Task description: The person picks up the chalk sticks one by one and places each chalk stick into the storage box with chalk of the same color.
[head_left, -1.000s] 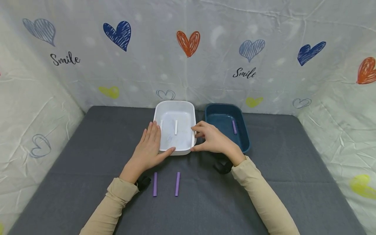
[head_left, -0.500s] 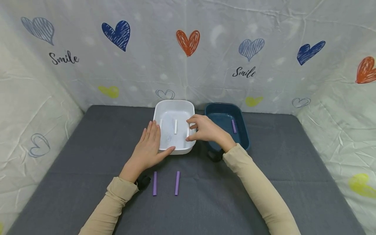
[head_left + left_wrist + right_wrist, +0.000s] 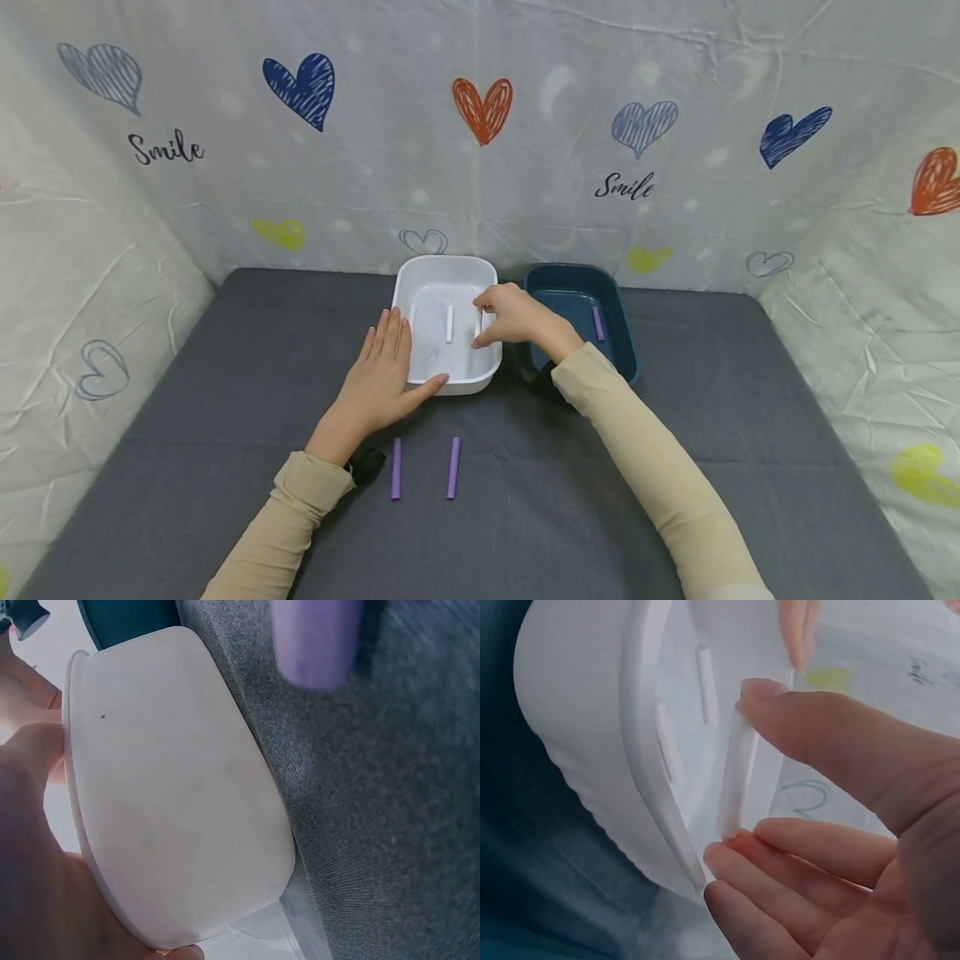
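A white plastic basin (image 3: 453,387) stands toward the back of the table. My left hand (image 3: 375,379) lies along its left side with straight fingers, thumb on the front rim. Over the basin's right part, my right hand (image 3: 517,315) pinches a white chalk stick (image 3: 737,780) end to end, thumb at one tip and fingers at the other. Two more white sticks lie inside, one near the middle (image 3: 449,325) and another toward the left wall (image 3: 412,315). The left wrist view shows the basin's outer wall (image 3: 172,795), with the thumb (image 3: 37,746) at its rim.
Right of the white basin stands a dark teal basin (image 3: 630,354) with a purple chalk stick (image 3: 597,323) in it. Two purple sticks, a left one (image 3: 396,469) and a right one (image 3: 453,468), lie on the grey cloth in front. A heart-printed curtain (image 3: 420,167) hangs behind.
My right hand has moved from the white basin's right rim inward and slightly back, with the white chalk stick now visible between its fingers. The left hand keeps its place.
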Tool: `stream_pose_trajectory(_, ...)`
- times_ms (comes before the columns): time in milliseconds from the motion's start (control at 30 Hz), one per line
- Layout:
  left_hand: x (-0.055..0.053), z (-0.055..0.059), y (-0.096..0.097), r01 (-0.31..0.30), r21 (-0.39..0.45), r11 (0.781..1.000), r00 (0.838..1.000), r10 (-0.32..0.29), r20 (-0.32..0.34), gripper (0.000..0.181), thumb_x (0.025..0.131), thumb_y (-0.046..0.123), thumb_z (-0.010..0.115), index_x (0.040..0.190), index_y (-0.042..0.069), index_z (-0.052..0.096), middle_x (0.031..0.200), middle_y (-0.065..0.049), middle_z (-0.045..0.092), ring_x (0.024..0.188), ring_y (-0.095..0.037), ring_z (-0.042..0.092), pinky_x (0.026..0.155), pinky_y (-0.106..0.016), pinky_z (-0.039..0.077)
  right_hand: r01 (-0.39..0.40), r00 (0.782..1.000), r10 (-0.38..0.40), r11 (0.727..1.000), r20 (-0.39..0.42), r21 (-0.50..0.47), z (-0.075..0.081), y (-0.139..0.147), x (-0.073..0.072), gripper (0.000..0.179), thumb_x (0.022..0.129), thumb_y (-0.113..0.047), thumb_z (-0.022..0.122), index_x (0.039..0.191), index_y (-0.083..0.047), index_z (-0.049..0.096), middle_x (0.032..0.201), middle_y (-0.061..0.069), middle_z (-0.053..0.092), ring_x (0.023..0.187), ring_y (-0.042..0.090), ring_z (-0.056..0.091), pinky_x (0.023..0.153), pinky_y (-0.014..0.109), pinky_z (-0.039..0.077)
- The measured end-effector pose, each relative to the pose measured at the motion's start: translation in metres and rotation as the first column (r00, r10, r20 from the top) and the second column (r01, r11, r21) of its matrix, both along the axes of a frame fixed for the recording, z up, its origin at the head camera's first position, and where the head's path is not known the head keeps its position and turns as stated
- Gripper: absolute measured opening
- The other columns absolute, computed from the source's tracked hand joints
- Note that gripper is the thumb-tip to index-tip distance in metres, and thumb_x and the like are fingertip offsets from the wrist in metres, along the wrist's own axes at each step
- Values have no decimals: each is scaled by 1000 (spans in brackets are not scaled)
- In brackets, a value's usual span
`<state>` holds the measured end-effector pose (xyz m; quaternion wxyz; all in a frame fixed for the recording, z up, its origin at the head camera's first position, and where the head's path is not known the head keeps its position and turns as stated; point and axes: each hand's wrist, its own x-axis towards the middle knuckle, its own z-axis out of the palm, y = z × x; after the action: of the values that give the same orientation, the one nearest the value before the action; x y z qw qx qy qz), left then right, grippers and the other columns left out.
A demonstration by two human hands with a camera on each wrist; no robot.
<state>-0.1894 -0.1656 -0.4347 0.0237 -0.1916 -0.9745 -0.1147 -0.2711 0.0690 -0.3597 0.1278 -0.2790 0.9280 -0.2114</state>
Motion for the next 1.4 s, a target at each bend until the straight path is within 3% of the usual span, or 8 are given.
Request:
stream_pose_trajectory(400,0,0,-1,-2,2,1000,1000,2,0,108,93,70,45,153,-12,10,162,-28,-3,150,-37,-7,120,-53,5,73,995,-80,991,54,115,2,-15,-16,65,80,-21,85,136,-1,59,132,14,61,110,25,60,87,33,53)
stream_pose_trajectory(633,0,0,-2,-1,4,1000,1000,1,-11,108,93,70,45,153,-12,11,162,-27,-3,150,-38,-5,120,-52,5,99,992,-112,978,64,181,2,-26,-24,50,79,-18,85,122,0,67,112,14,66,87,23,59,73,34,52)
stream_pose_trajectory(833,-1,0,-2,2,6,1000,1000,-2,-13,108,93,70,46,153,-12,11,162,-28,-2,150,-38,-5,120,-53,6,145,983,-167,958,71,247,3,-33,-29,62,77,-12,87,132,-2,61,130,11,60,101,22,60,85,35,54)
stream_pose_trajectory(1400,1,0,-2,5,14,1000,1000,-5,-18,107,93,70,46,153,-12,12,162,-27,-2,151,-37,-5,120,-52,5,183,983,-182,906,-40,382,-9,-47,-31,57,74,-8,88,125,-7,62,125,10,60,103,25,60,88,40,53)
